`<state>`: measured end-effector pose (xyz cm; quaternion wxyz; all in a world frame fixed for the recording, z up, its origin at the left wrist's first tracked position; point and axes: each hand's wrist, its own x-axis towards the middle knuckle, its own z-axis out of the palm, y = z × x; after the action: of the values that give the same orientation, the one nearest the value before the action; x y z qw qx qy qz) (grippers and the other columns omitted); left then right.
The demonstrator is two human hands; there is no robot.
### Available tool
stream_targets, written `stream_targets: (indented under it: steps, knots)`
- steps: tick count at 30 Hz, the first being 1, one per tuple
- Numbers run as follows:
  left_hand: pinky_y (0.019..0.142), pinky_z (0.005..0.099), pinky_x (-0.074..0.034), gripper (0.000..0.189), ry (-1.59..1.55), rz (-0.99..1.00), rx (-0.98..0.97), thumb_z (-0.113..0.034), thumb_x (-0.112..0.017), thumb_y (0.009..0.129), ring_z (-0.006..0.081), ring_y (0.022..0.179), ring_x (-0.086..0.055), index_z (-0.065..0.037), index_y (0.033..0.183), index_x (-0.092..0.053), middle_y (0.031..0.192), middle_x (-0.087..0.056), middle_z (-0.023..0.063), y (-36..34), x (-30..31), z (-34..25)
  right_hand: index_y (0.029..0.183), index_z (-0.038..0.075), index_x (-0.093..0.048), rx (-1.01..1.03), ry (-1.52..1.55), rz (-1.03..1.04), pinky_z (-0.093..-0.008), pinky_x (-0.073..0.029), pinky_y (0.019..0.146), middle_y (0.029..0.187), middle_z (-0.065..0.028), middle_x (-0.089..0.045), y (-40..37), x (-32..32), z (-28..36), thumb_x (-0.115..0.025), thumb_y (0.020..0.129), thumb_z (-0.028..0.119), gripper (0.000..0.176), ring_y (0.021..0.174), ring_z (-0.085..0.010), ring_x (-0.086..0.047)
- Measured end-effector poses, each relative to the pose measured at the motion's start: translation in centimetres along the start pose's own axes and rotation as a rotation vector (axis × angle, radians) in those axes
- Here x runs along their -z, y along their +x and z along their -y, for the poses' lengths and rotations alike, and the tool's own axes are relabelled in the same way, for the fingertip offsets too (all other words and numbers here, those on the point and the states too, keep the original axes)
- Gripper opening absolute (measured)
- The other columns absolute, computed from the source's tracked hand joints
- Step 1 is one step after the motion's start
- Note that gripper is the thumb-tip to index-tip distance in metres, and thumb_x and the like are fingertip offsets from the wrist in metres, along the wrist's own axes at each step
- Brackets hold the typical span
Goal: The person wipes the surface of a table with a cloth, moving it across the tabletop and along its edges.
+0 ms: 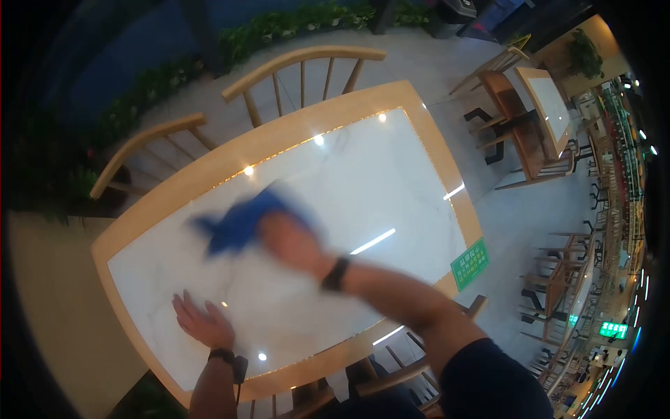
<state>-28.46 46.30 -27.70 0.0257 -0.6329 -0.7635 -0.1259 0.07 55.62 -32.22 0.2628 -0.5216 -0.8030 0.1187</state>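
A blue cloth (244,218), smeared by motion, lies spread on the white marble-look top of a wood-edged table (377,160). On top of the cloth is my right hand (289,239), also blurred, gripping or pressing it against the surface; its exact finger positions are hard to make out. A dark band circles that wrist. Nearer to me on the left, my left hand (202,321) rests on the tabletop with its fingers spread and nothing in it. That wrist wears a dark band too.
Two wooden chairs (303,52) stand along the far side, with more chair backs (398,377) close to my body. A green sign (470,264) sits on the table's right edge. Beyond are other tables (548,105) and a strip of plants (279,26).
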Motion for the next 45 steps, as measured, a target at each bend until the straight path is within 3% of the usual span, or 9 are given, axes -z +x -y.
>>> stream_targets:
  steps: [7, 9, 16, 23, 29, 34, 38, 41, 45]
  knots:
    - [0.119, 0.0526, -0.024, 0.057, -0.002, -0.028, 0.008, -0.022, -0.055, 0.095, 0.0379, 0.146, -0.033, -0.005, 0.148, -0.044, 0.157, -0.037, 0.0196, -0.1, -0.2, -0.1, 0.134, 0.005, -0.062, -0.869, -0.713, -0.282, -0.0586, -0.035, 0.109, 0.139, -0.015, -0.059, -2.7, 19.7, -26.7, -0.059, 0.092, 0.026, 0.047, 0.137, -0.0391, -0.046]
    - [0.119, 0.0526, -0.024, 0.057, 0.0, -0.036, -0.001, -0.022, -0.055, 0.095, 0.0378, 0.146, -0.032, -0.005, 0.148, -0.044, 0.157, -0.037, 0.0195, 0.0, -0.2, 0.0, 0.134, 0.005, -0.062, -0.756, -0.565, -0.29, -0.0565, -0.034, 0.111, 0.141, -0.0159, -0.058, -2.8, 17.6, -28.2, -0.058, 0.091, 0.02, 0.045, 0.138, -0.0384, -0.046]
    - [0.119, 0.0543, -0.026, 0.057, 0.038, 0.014, 0.053, -0.024, -0.054, 0.096, 0.0378, 0.147, -0.032, -0.007, 0.149, -0.043, 0.158, -0.036, 0.0191, 0.3, 0.2, -0.7, 0.131, 0.002, -0.061, -0.099, -0.126, -0.027, -0.0551, -0.025, 0.122, 0.147, -0.0154, -0.052, -7.2, 4.8, -3.5, -0.053, 0.088, 0.01, 0.044, 0.144, -0.0346, -0.04]
    - [0.119, 0.052, -0.026, 0.061, 0.009, -0.044, 0.01, -0.03, -0.061, 0.094, 0.0362, 0.146, -0.035, -0.011, 0.15, -0.043, 0.158, -0.038, 0.017, -0.2, 0.3, -0.8, 0.133, 0.006, -0.063, 0.023, 0.207, 0.37, -0.0552, -0.032, 0.117, 0.158, -0.0215, -0.038, -11.2, 2.3, 15.5, -0.066, 0.084, 0.022, 0.052, 0.151, -0.0394, -0.028]
    - [0.118, 0.0525, -0.028, 0.061, 0.043, -0.04, 0.001, -0.03, -0.061, 0.094, 0.0371, 0.145, -0.036, -0.011, 0.15, -0.043, 0.158, -0.038, 0.0166, 0.1, -0.4, 0.4, 0.139, 0.016, -0.06, 0.077, 0.193, 0.299, -0.056, -0.035, 0.114, 0.166, -0.0222, -0.021, -4.7, 3.9, 12.5, -0.069, 0.088, 0.044, 0.059, 0.151, -0.0448, -0.022]
    - [0.118, 0.0529, -0.028, 0.056, 0.008, -0.047, 0.021, -0.027, -0.056, 0.096, 0.0363, 0.146, -0.035, -0.01, 0.149, -0.046, 0.158, -0.038, 0.0167, -0.6, -1.0, 0.7, 0.12, 0.0, -0.065, -0.122, -0.085, -0.061, -0.0543, -0.04, 0.112, 0.143, -0.0225, -0.054, -8.3, 8.0, 2.4, -0.064, 0.088, 0.019, 0.037, 0.135, -0.0419, -0.048]
    - [0.118, 0.0533, -0.027, 0.057, 0.0, -0.061, 0.011, -0.028, -0.056, 0.096, 0.0362, 0.145, -0.035, -0.009, 0.148, -0.046, 0.157, -0.039, 0.0176, -0.7, -1.1, 0.8, 0.117, 0.0, -0.067, -0.548, -0.734, -0.346, -0.0571, -0.038, 0.111, 0.13, -0.0255, -0.061, -17.9, 17.1, -17.1, -0.059, 0.093, 0.022, 0.034, 0.127, -0.0453, -0.052]
    - [0.118, 0.0533, -0.027, 0.057, 0.016, -0.058, 0.012, -0.029, -0.056, 0.096, 0.0362, 0.145, -0.035, -0.008, 0.148, -0.046, 0.157, -0.04, 0.0183, -1.1, -1.2, 0.6, 0.122, 0.003, -0.068, -0.914, -0.492, -0.531, -0.0545, -0.039, 0.109, 0.13, -0.0242, -0.064, -21.6, 21.7, -23.8, -0.06, 0.093, 0.022, 0.035, 0.128, -0.042, -0.054]
    - [0.117, 0.0527, -0.029, 0.056, 0.054, -0.071, 0.006, -0.029, -0.057, 0.095, 0.0355, 0.145, -0.036, -0.008, 0.146, -0.047, 0.155, -0.042, 0.0188, -0.5, -1.4, 0.8, 0.118, 0.006, -0.069, -0.63, -0.427, -0.531, -0.0544, -0.036, 0.113, 0.127, -0.0205, -0.066, -20.3, 16.2, -15.9, -0.063, 0.088, 0.009, 0.03, 0.128, -0.0424, -0.054]
